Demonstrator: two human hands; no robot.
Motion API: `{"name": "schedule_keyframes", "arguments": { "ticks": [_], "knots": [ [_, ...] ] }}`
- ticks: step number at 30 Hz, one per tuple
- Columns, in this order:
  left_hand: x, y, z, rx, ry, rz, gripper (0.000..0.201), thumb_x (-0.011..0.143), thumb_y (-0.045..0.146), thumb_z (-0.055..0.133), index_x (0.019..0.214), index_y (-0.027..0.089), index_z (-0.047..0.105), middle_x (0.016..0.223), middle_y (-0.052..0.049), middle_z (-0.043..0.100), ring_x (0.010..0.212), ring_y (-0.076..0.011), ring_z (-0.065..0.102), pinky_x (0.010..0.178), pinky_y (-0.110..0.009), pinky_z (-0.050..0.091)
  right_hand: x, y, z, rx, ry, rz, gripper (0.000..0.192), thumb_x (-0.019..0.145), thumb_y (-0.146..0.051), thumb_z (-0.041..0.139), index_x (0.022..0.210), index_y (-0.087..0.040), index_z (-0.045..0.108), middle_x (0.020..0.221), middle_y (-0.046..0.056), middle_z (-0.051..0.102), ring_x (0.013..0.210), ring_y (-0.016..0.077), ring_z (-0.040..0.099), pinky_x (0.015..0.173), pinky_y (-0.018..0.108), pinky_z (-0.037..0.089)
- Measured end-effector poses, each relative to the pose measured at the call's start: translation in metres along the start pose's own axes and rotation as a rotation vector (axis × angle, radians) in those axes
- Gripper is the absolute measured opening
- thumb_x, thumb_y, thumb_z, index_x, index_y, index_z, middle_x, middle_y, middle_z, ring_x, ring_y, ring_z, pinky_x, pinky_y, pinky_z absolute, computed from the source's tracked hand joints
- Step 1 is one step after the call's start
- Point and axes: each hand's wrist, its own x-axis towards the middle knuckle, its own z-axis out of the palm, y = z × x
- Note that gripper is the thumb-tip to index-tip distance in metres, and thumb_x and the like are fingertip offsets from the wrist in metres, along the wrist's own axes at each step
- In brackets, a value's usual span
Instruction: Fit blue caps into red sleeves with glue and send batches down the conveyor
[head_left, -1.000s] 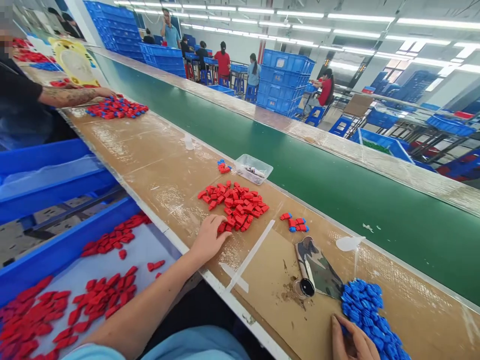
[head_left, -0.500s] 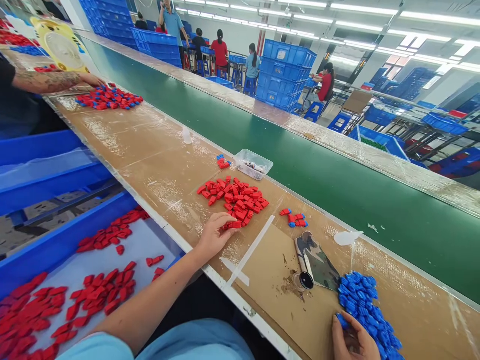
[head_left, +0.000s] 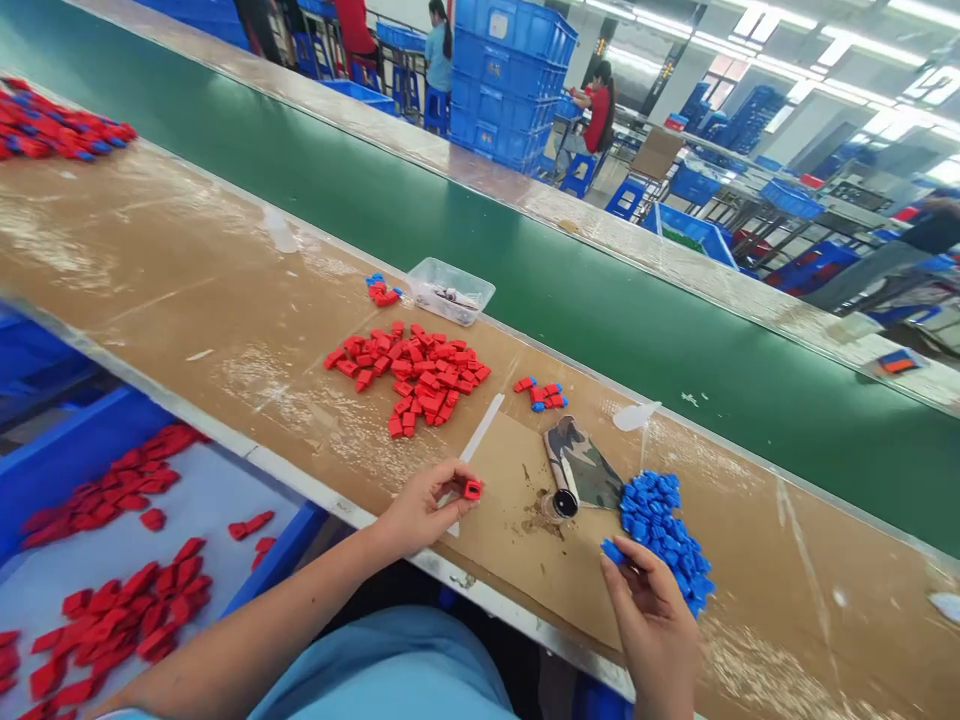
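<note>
My left hand [head_left: 420,510] pinches a small red plastic piece [head_left: 472,489] just above the brown worktop, near its front edge. My right hand [head_left: 652,625] holds a blue plastic piece [head_left: 611,551] at the near edge of a heap of blue pieces [head_left: 664,530]. A heap of red pieces [head_left: 412,378] lies farther back, beyond my left hand. A few joined red-and-blue pieces [head_left: 541,393] sit to the right of the red heap.
A camouflage-patterned roll [head_left: 577,472] lies between my hands. A clear plastic tray [head_left: 448,291] stands by the green conveyor belt [head_left: 600,310]. A blue bin [head_left: 67,450] with red pieces is at lower left. People sit at stations across the belt.
My left hand drew back from the red heap with one red piece. My right hand lifted a blue piece from the blue heap. The view swung down and to the right.
</note>
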Motion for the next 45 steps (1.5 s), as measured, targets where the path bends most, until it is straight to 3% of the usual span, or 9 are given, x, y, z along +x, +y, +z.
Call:
{"name": "schedule_keyframes", "arguments": {
  "ticks": [6, 9, 12, 15, 20, 27, 36, 42, 45],
  "knots": [
    [-0.001, -0.007, 0.031, 0.136, -0.168, -0.031, 0.026, 0.078, 0.023, 0.060, 0.102, 0.019, 0.070, 0.088, -0.005, 0.073, 0.080, -0.0181, 0.065, 0.076, -0.027, 0.052, 0.008, -0.019, 0.016, 0.069, -0.133, -0.044, 0.021, 0.079, -0.032, 0.071, 0.096, -0.020, 0.071, 0.090, 0.008, 0.070, 0.079, 0.0183, 0.068, 0.069, 0.030, 0.060],
    [0.002, -0.009, 0.040, 0.191, -0.215, 0.020, 0.028, 0.080, 0.020, 0.055, 0.103, 0.019, 0.070, 0.092, -0.006, 0.073, 0.085, -0.0196, 0.065, 0.079, -0.029, 0.050, 0.013, -0.024, 0.018, 0.022, -0.170, -0.046, 0.018, 0.080, -0.031, 0.069, 0.095, -0.020, 0.071, 0.086, 0.007, 0.071, 0.075, 0.0176, 0.068, 0.067, 0.030, 0.060],
    [0.006, -0.009, 0.045, 0.234, -0.214, 0.096, 0.029, 0.081, 0.015, 0.050, 0.103, 0.018, 0.069, 0.095, -0.007, 0.071, 0.089, -0.0200, 0.064, 0.081, -0.029, 0.049, 0.020, -0.029, 0.017, -0.082, -0.214, -0.139, 0.016, 0.083, -0.030, 0.066, 0.096, -0.022, 0.072, 0.091, 0.007, 0.071, 0.082, 0.0183, 0.067, 0.069, 0.030, 0.059],
    [0.008, -0.008, 0.047, 0.247, -0.193, 0.131, 0.027, 0.082, 0.014, 0.048, 0.101, 0.017, 0.068, 0.095, -0.009, 0.069, 0.089, -0.0199, 0.063, 0.080, -0.028, 0.049, 0.027, -0.035, 0.016, -0.194, -0.241, -0.217, 0.018, 0.088, -0.029, 0.060, 0.101, -0.023, 0.071, 0.096, 0.007, 0.070, 0.087, 0.0183, 0.066, 0.073, 0.030, 0.058],
    [0.007, -0.011, 0.048, 0.252, -0.188, 0.107, 0.024, 0.086, 0.016, 0.048, 0.104, 0.018, 0.064, 0.091, -0.006, 0.068, 0.085, -0.0186, 0.062, 0.077, -0.028, 0.050, 0.035, -0.040, 0.018, -0.358, -0.271, -0.289, 0.018, 0.090, -0.031, 0.057, 0.100, -0.022, 0.069, 0.090, 0.005, 0.071, 0.072, 0.0158, 0.066, 0.068, 0.029, 0.056],
    [0.004, -0.015, 0.046, 0.258, -0.183, 0.124, 0.027, 0.087, 0.013, 0.046, 0.108, 0.018, 0.062, 0.096, -0.006, 0.068, 0.089, -0.0181, 0.062, 0.081, -0.029, 0.050, 0.042, -0.040, 0.020, -0.444, -0.322, -0.426, 0.018, 0.092, -0.026, 0.054, 0.100, -0.024, 0.070, 0.094, 0.004, 0.072, 0.082, 0.0173, 0.068, 0.073, 0.029, 0.056],
    [0.005, -0.018, 0.047, 0.190, -0.185, 0.115, 0.026, 0.082, 0.011, 0.054, 0.105, 0.018, 0.063, 0.098, -0.005, 0.066, 0.089, -0.0168, 0.061, 0.078, -0.026, 0.051, 0.044, -0.041, 0.020, -0.421, -0.341, -0.442, 0.019, 0.090, -0.022, 0.056, 0.101, -0.024, 0.071, 0.095, 0.004, 0.073, 0.084, 0.0165, 0.069, 0.075, 0.027, 0.056],
    [0.003, -0.021, 0.047, 0.168, -0.175, 0.104, 0.018, 0.079, 0.015, 0.061, 0.096, 0.018, 0.066, 0.102, -0.006, 0.055, 0.074, -0.0116, 0.058, 0.070, -0.024, 0.051, 0.045, -0.041, 0.020, -0.418, -0.341, -0.417, 0.018, 0.089, -0.024, 0.057, 0.100, -0.025, 0.071, 0.093, 0.004, 0.073, 0.081, 0.0171, 0.069, 0.072, 0.028, 0.056],
    [0.003, -0.021, 0.048, 0.163, -0.168, 0.117, 0.018, 0.079, 0.014, 0.061, 0.096, 0.018, 0.066, 0.094, -0.004, 0.056, 0.073, -0.0119, 0.057, 0.071, -0.024, 0.050, 0.045, -0.042, 0.020, -0.411, -0.328, -0.386, 0.018, 0.089, -0.027, 0.057, 0.099, -0.025, 0.072, 0.092, 0.004, 0.073, 0.075, 0.0168, 0.068, 0.071, 0.029, 0.056]
  ]
}}
